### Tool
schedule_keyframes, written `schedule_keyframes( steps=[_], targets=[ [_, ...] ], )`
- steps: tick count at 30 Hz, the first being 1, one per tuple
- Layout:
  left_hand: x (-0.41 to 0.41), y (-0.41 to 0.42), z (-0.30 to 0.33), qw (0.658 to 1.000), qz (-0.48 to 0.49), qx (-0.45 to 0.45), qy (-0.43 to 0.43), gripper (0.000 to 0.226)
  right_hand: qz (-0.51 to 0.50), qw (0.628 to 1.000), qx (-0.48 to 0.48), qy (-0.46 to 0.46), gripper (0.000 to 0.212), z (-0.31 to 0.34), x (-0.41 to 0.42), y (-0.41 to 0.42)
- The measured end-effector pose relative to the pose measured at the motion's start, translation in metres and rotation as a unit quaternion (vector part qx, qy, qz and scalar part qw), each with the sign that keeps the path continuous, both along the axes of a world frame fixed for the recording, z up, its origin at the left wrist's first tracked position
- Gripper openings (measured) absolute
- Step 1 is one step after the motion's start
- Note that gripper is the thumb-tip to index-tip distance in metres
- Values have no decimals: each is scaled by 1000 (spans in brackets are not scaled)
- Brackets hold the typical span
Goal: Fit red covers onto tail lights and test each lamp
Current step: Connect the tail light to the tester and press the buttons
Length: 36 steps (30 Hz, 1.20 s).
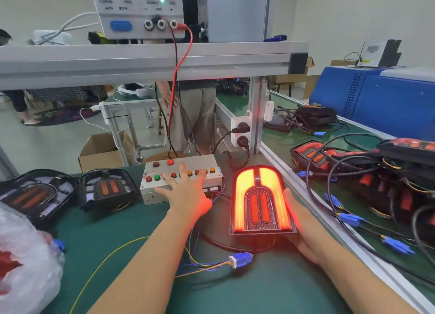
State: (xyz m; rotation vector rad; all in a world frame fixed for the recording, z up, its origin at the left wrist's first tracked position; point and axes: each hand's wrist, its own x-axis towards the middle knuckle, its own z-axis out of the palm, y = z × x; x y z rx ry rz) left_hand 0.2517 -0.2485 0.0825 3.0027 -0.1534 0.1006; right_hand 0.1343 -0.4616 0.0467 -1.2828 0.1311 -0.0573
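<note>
A tail light (261, 200) with its red cover on glows bright red-orange in an arch shape at centre right. My right hand (299, 222) holds it by its right edge and underside, tilted up toward me. My left hand (186, 191) lies spread with straight fingers on the white test box (181, 175), fingertips on its row of coloured buttons. A blue plug (241, 259) with thin wires lies in front of the lamp. Two unlit lamps without covers (108, 189) (35, 196) sit at the left.
A bag of red parts in clear plastic (23, 255) lies at the near left. A pile of lamps with black cables and blue plugs (367, 179) fills the bench to the right, past an aluminium rail (313, 203). A power supply (138, 10) stands on the shelf above.
</note>
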Motion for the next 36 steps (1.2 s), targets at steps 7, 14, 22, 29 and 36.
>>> schedule_keyframes(
  steps=[7, 14, 22, 29, 36],
  targets=[
    [1, -1, -5, 1000, 2, -4, -20, 81, 18, 999, -11, -39, 64, -2, -4, 1],
    [3, -1, -7, 1000, 1, -1, -18, 82, 10, 999, -15, -33, 68, -1, -6, 2],
    [2, -4, -7, 1000, 13, -11, -18, 80, 10, 1000, -12, -23, 68, -1, -5, 3],
    [0, -3, -4, 999, -4, 20, -30, 80, -3, 1000, -16, -5, 64, -1, -4, 1],
    [5, -1, 0, 996, -35, 70, -43, 74, -2, 1000, -10, -7, 65, -3, -4, 1]
  ],
)
